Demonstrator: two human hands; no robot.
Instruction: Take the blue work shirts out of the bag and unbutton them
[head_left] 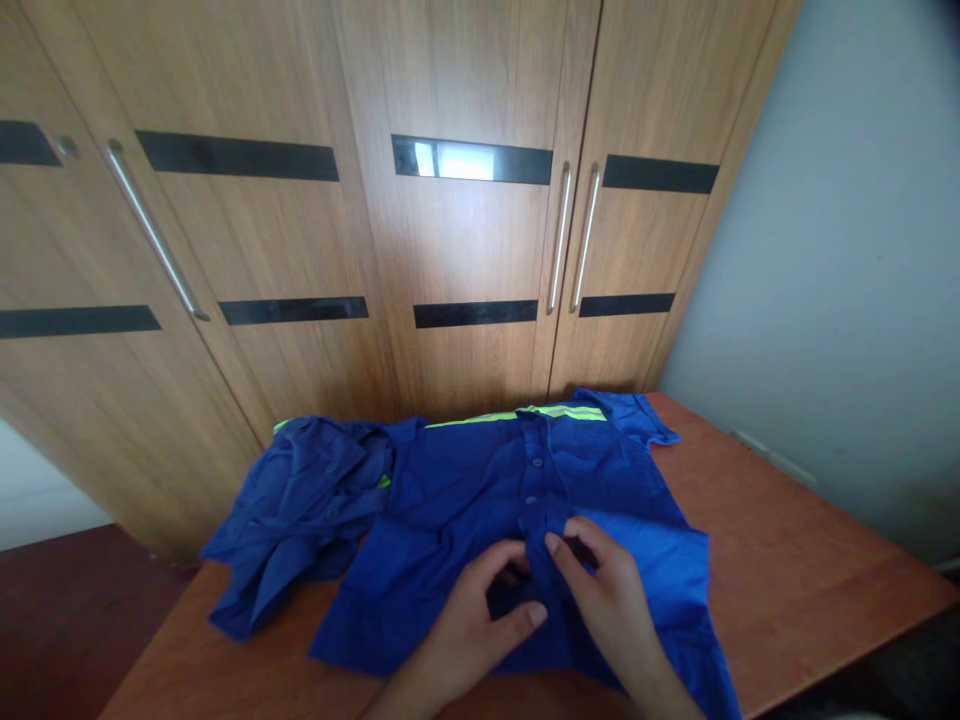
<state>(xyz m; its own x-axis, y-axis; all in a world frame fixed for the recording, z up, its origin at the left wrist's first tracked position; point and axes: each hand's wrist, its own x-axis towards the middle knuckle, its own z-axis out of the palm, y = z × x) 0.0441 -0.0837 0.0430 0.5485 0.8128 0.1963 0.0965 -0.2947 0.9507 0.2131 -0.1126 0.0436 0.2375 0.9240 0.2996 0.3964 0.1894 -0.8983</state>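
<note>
A bright blue work shirt (465, 490) with yellow-green reflective stripes lies spread on a reddish wooden table (787, 560), its button placket running toward me. My left hand (472, 625) and my right hand (607, 590) meet at the lower part of the placket, the fingers curled and pinching the fabric on either side of the opening. Three buttons show along the placket above my fingers. What lies right under my fingertips is hidden.
A crumpled darker blue garment (300, 510) sits at the table's left, overlapping the shirt's sleeve. A tall wooden wardrobe (450, 250) with metal handles stands behind the table. A pale wall (847, 300) is at the right. Dark floor (67, 610) lies to the left.
</note>
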